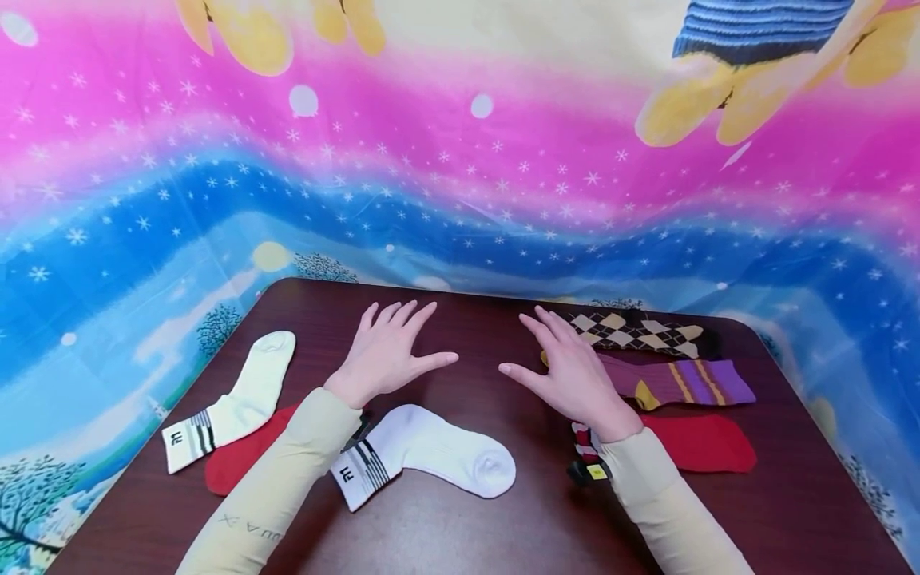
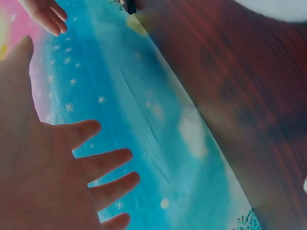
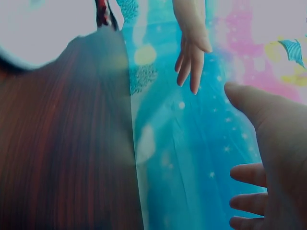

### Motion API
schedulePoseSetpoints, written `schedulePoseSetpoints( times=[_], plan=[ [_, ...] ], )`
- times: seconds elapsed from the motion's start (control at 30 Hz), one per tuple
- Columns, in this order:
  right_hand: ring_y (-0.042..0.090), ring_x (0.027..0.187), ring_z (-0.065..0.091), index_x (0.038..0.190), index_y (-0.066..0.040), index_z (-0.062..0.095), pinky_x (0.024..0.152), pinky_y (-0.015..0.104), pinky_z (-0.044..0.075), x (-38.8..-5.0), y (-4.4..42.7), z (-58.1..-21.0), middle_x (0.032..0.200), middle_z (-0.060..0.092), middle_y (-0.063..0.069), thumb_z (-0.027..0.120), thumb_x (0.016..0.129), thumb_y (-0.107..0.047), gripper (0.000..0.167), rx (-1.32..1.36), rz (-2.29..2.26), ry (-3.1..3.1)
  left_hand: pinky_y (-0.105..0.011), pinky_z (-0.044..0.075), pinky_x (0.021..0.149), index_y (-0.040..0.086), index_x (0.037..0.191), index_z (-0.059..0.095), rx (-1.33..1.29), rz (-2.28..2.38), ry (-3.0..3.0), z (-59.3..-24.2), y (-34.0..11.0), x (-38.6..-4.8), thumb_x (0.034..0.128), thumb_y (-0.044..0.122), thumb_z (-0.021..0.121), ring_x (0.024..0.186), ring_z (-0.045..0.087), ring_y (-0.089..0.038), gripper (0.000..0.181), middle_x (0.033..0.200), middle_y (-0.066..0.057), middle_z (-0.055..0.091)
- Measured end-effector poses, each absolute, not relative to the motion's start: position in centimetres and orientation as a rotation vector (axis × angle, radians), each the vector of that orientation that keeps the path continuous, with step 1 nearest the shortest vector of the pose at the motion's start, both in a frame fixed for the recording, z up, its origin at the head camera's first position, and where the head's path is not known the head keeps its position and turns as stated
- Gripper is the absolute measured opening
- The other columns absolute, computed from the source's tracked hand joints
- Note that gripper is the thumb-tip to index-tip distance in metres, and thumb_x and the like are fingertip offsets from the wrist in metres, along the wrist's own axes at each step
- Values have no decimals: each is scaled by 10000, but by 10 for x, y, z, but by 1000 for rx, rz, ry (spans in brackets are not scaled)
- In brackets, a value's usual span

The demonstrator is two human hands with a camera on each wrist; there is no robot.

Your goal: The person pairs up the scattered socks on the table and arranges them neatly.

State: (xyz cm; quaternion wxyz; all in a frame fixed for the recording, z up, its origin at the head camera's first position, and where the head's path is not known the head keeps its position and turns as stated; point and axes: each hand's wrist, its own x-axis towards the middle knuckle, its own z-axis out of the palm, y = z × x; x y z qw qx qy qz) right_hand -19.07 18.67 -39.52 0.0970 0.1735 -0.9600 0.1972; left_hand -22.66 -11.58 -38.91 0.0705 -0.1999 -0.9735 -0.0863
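Observation:
Both hands hover over a dark wooden table with fingers spread and nothing held. My left hand (image 1: 388, 351) is left of centre, above a white sock (image 1: 453, 455) with black stripes at its cuff. Farther left lies another white striped sock (image 1: 251, 391), partly over a red sock (image 1: 247, 451) that my left forearm also covers. My right hand (image 1: 571, 371) is nearest a purple sock (image 1: 700, 382) with yellow bands and an argyle sock (image 1: 640, 334). Beyond the right wrist a red sock (image 1: 707, 443) shows, and a red, white and black striped piece (image 1: 585, 443) is half hidden by the sleeve.
The dark wooden table (image 1: 546, 527) has rounded far corners. Behind and around it hangs a printed cloth (image 1: 446, 176) in pink and blue with snowflakes, close to the table's far and side edges.

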Motion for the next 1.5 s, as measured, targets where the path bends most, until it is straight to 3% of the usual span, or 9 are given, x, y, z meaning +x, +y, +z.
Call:
schedulePoseSetpoints(
  times=[0.5,0.73,1.03,1.23,1.5],
  plan=[
    [300,1495,254,1557,-191,438,1110,639,282,-195,144,-398,1628,317,67,618,903,-688,840,667,616,-2805,-632,161,1138,105,1523,486,-581,-204,-2963,-395,-170,-206,819,689,714,1345,441,-406,942,1477,-182,507],
    [263,1495,262,1541,-213,462,1093,636,313,-194,124,-395,1619,337,48,654,894,-661,810,727,622,-2791,-641,264,1092,47,1468,539,-567,-216,-2985,-392,-196,-194,772,550,838,1267,507,-438,909,1408,-222,554],
    [256,1488,277,1537,-210,470,1116,572,321,-197,95,-383,1613,349,47,679,889,-638,804,834,600,-2755,-662,404,948,15,1381,604,-516,-230,-3129,-388,-227,-180,676,396,940,1098,603,-433,869,1257,-227,630],
    [227,1489,276,1545,-214,460,1141,509,309,-201,73,-375,1613,349,34,691,894,-613,797,904,564,-2772,-583,531,797,17,1259,652,-424,-325,-3240,-386,-251,-173,607,337,982,985,610,-372,797,1128,-186,648],
    [202,1497,261,1575,-196,405,1157,459,299,-208,36,-381,1638,305,47,673,914,-604,821,1119,504,-2824,-535,532,719,48,1119,643,-255,-443,-3383,-384,-272,-165,569,284,995,886,573,-288,694,970,-95,617]
  ],
)
